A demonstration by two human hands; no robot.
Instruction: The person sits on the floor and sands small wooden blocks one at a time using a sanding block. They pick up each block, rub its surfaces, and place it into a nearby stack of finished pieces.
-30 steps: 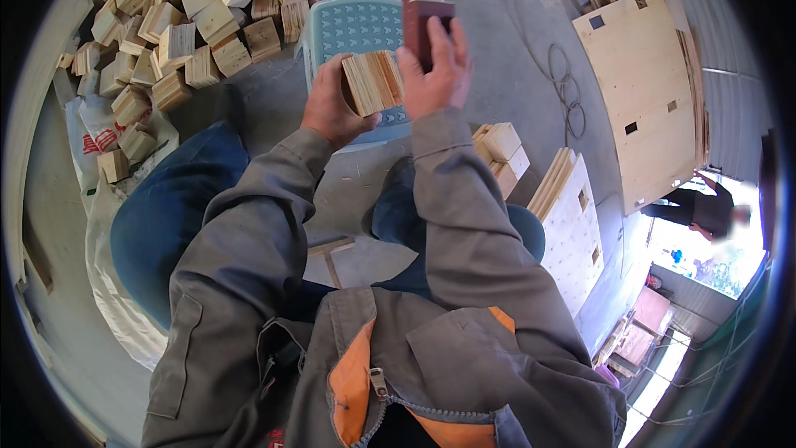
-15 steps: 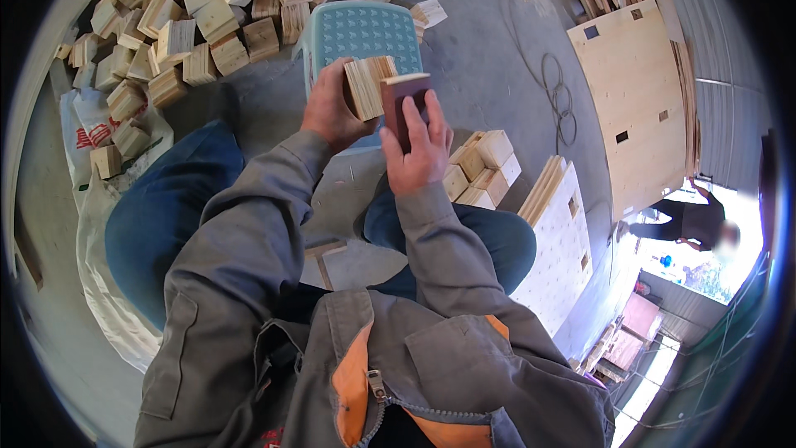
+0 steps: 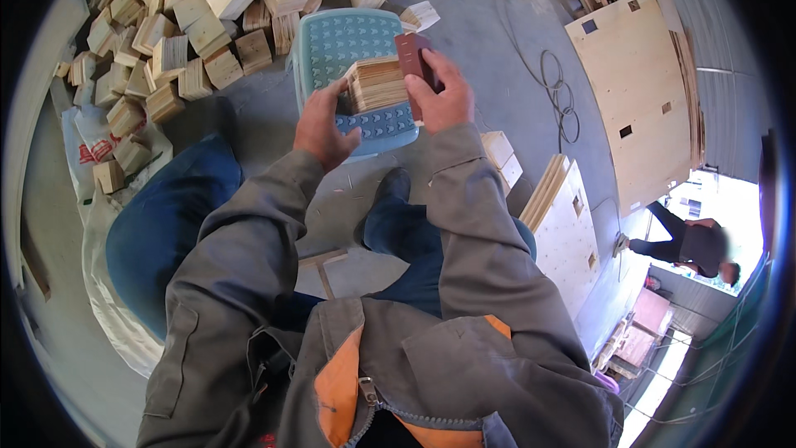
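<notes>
A square layered plywood block (image 3: 377,85) sits over the light blue plastic stool (image 3: 352,31), its striped edges facing me. My left hand (image 3: 326,126) has its fingers against the block's left end. The thumb sticks out below, apart from the wood, and some fingers are hidden behind the block. Gripped in my right hand (image 3: 448,93) is a dark red sanding block (image 3: 413,54), tilted upright at the plywood block's right end. The right thumb lies on its near side and the fingers wrap round its far side.
A heap of similar plywood blocks (image 3: 207,25) lies at the far left, some on a white sack (image 3: 91,224). On the right are more blocks (image 3: 500,149), boards with cut-outs (image 3: 568,224), a large panel (image 3: 634,108) and a coiled cable (image 3: 564,116). Another person (image 3: 701,245) stands by the bright opening.
The plywood block has turned and come lower over the stool. My left thumb has moved off it. The right hand has shifted right with the sanding block, now turned. The other person has moved.
</notes>
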